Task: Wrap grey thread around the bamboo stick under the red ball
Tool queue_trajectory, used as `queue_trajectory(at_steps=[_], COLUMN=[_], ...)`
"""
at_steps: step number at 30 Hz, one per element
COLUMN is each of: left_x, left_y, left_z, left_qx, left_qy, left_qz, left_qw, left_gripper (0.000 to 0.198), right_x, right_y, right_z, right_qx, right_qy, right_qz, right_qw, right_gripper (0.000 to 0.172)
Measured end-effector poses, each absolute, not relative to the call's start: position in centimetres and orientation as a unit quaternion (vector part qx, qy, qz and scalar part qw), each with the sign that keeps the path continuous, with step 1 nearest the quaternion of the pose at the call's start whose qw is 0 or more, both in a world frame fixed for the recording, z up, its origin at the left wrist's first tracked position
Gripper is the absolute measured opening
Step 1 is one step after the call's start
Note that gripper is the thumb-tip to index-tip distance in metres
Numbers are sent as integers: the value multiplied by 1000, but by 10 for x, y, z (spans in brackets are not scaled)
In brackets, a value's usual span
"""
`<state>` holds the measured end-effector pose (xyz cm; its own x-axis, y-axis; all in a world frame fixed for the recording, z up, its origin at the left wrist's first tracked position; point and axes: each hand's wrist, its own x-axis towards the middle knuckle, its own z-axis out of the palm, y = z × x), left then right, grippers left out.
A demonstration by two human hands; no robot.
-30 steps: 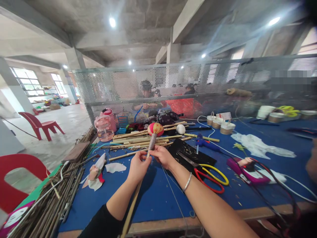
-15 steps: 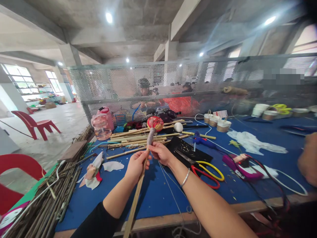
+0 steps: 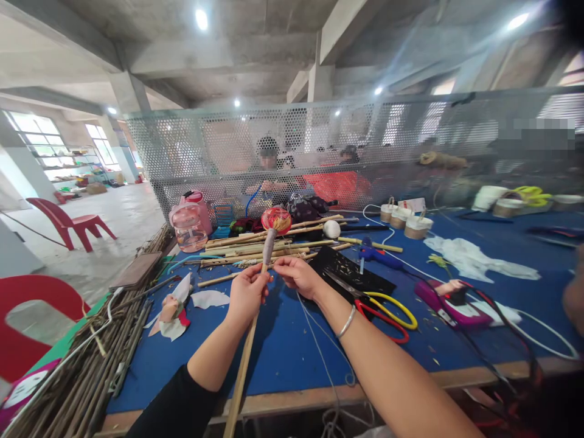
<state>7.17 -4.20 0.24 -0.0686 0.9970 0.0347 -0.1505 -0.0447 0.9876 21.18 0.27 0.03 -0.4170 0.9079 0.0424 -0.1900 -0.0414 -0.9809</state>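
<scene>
My left hand [image 3: 247,293] is closed round a long bamboo stick [image 3: 241,371] that rises from the table's near edge. The stick ends in a round red and yellow cloth ball [image 3: 276,220] with grey thread wound just below it. My right hand [image 3: 298,275] pinches a thin thread beside the stick, close to my left hand; the thread [image 3: 319,347] trails down over the blue tabletop [image 3: 283,359] toward me. A silver bangle sits on my right wrist.
Red and yellow scissors [image 3: 387,313] and a black mat lie right of my hands. A blue glue gun [image 3: 376,254], a purple tool [image 3: 449,299] with cables, small baskets [image 3: 406,220], bamboo sticks [image 3: 255,248] and a pink jug [image 3: 189,220] surround them. Twig bundles [image 3: 91,371] lie left. People sit behind a mesh screen [image 3: 319,146].
The stick's ball end has swung slightly left and my hands have shifted a little with it. My right hand has moved off the wrapped part and now pinches the thread beside it.
</scene>
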Motion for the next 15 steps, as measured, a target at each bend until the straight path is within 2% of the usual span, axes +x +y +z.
queue_trajectory(at_steps=[15], left_x=[67], left_y=[-38], left_z=[3], left_qx=[449], left_qy=[472], left_qz=[562], left_qw=[510], left_gripper=[47], right_x=[215], right_y=[0], right_z=[4], right_qx=[-369], right_qy=[-549], right_qz=[588], right_qw=[466], right_gripper=[27])
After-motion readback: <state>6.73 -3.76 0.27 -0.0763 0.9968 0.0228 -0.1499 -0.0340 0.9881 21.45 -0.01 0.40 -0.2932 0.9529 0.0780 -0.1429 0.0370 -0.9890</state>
